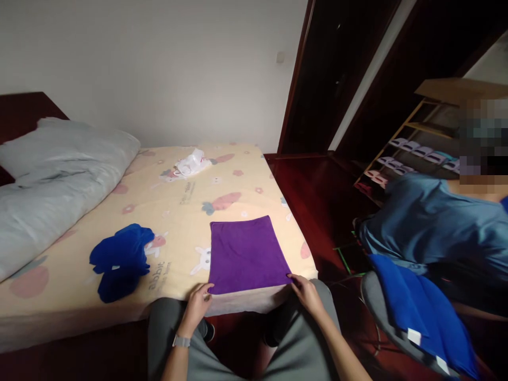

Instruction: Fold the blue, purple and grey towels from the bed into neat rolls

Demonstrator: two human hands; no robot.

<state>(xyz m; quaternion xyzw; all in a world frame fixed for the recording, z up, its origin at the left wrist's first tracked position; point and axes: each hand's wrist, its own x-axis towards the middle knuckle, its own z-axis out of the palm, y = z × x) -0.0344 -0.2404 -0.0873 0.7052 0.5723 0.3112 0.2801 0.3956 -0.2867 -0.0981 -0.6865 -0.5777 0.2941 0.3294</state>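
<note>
While the cloth [246,256] lies nearly flat on the bed [178,227], its near side running along the bed's near edge, the step in hand looks like squaring it by its two near corners. The left grip [197,304] is narrow, pinching the near left corner, and the right grip [308,295] closes likewise on the near right one, so both hold cloth. To do this well, draw the corners apart with an even, gentle pull until that side is straight; lifting one hand ahead of the other would probably skew the fabric. Smooth the faint creases in the middle before letting go. Around this, a pale wall [159,63] rises beyond the bed, whose yellowish sheet is printed with carrots and rabbits, and dark red floor [293,185] runs past it to a dark door [333,69]. A grey quilt [71,169] is heaped at the left. On the right, a person [416,222] in a blue top is near a shoe rack [426,128], beside a chair [371,288] draped with blue fabric [424,317]. Smaller things follow: a crumpled blue bundle [121,259] left of the cloth, a white bag [194,163] toward the far side and a wall switch [280,57].
</note>
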